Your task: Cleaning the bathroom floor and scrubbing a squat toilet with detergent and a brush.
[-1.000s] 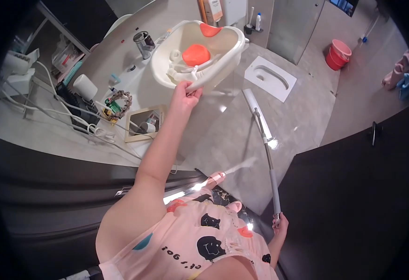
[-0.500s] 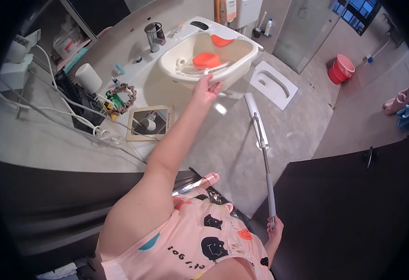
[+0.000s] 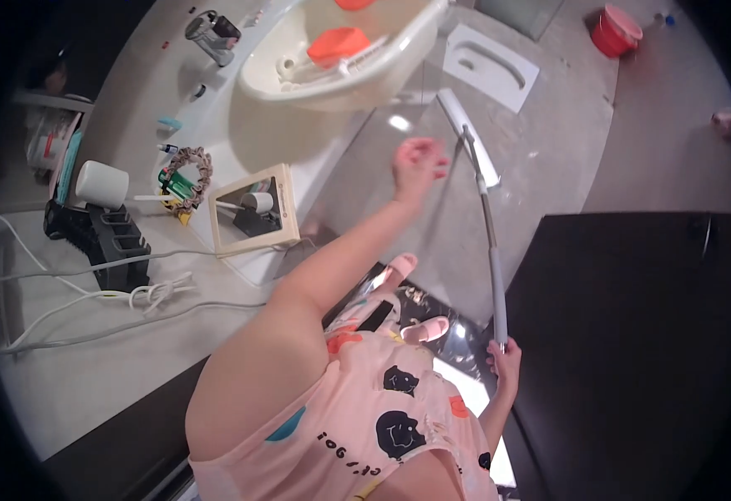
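My right hand (image 3: 505, 364) is wrapped round the upper end of the grey handle of a flat mop (image 3: 490, 242). Its long white head lies on the tiled floor. Between the washbasin and the mop, my left hand (image 3: 419, 167) is in the air with loosely curled fingers and nothing in it. It is apart from the mop handle. Above it, a cream plastic basin (image 3: 340, 88) rests on the white sink, holding an orange-red container (image 3: 337, 47) and some white tube-like parts.
On the left counter are a framed mirror (image 3: 252, 209), a scrunchie (image 3: 192, 171), a black holder (image 3: 119, 242) and tangled cables (image 3: 161, 292). A squat toilet (image 3: 493, 67) and red bucket (image 3: 614, 32) are beyond. A dark door (image 3: 632, 351) stands close on my right.
My left hand has let go of the cream basin's rim and moved right, toward the mop. My right hand still grips the handle. The view has tilted down.
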`<state>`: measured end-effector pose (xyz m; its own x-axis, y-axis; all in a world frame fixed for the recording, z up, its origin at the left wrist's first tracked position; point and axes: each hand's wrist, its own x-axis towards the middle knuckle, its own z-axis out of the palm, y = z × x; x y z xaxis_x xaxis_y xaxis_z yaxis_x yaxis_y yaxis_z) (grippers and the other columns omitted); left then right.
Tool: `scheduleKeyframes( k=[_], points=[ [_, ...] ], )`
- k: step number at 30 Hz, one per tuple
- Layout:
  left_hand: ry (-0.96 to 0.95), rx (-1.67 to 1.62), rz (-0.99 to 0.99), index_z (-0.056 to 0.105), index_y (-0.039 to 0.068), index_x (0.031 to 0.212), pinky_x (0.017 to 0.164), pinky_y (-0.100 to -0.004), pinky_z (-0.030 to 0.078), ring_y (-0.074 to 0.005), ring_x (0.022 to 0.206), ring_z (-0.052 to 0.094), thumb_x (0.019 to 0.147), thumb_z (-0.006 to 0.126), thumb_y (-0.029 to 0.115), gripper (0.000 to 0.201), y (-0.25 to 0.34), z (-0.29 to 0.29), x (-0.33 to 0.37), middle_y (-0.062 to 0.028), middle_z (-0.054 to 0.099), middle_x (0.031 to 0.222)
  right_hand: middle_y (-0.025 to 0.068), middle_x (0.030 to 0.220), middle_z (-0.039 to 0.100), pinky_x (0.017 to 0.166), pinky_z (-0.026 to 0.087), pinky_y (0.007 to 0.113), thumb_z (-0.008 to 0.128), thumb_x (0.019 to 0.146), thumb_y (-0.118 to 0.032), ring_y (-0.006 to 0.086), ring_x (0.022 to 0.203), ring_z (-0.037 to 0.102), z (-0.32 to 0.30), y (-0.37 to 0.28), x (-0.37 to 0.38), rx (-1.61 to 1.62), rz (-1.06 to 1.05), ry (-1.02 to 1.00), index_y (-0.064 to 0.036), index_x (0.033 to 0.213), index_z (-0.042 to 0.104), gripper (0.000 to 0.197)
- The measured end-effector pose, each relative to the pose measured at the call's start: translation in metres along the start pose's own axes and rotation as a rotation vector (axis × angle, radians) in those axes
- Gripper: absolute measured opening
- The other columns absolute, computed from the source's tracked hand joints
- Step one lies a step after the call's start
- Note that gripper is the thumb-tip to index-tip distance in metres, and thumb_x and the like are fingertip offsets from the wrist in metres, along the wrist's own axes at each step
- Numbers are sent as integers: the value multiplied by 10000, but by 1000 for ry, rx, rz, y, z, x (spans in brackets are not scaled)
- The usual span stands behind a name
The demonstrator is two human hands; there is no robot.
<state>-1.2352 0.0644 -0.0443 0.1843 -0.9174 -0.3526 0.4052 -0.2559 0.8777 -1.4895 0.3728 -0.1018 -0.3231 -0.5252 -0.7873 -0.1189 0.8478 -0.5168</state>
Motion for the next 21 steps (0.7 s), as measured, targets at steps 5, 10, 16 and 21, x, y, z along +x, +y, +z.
scheduleKeyframes(
  k=[5, 10, 16, 21],
  points=[
    [-623, 912, 76, 523, 78, 1042, 646, -292, 484, -169, 762, 593, 682, 687, 163, 405, -163, 0, -48, -88, 574, 924, 122, 573, 479, 532, 398, 286, 564, 705, -76, 136, 531, 431, 21, 10, -23, -187, -261, 120, 53, 959, 535, 286],
    [-1005, 1360, 713, 532, 129, 1059, 825, -371, 398, -276, 968, 519, 581, 671, 166, 499, -254, -3, -143, -121, 528, 1059, 130, 676, 544, 580, 421, 262, 529, 726, -31, 94, 607, 469, -39, 59, -116, -224, -201, 39, 38, 1100, 496, 382],
    [-1776, 1379, 533, 569, 137, 544, 639, -352, 414, -246, 600, 573, 515, 592, 165, 46, -359, -24, -259, -37, 548, 534, 93, 739, 581, 569, 435, 241, 555, 697, 19, 99, 637, 514, -111, 188, -198, -236, 122, -48, 26, 1144, 491, 452],
    [-1815, 1399, 269, 553, 99, 622, 650, -326, 401, -189, 638, 557, 550, 603, 180, 119, -395, -66, -356, -31, 546, 614, 140, 729, 580, 473, 425, 308, 567, 619, -1, 227, 558, 568, -153, 312, -227, -387, 127, -18, 8, 1107, 524, 490]
  ],
)
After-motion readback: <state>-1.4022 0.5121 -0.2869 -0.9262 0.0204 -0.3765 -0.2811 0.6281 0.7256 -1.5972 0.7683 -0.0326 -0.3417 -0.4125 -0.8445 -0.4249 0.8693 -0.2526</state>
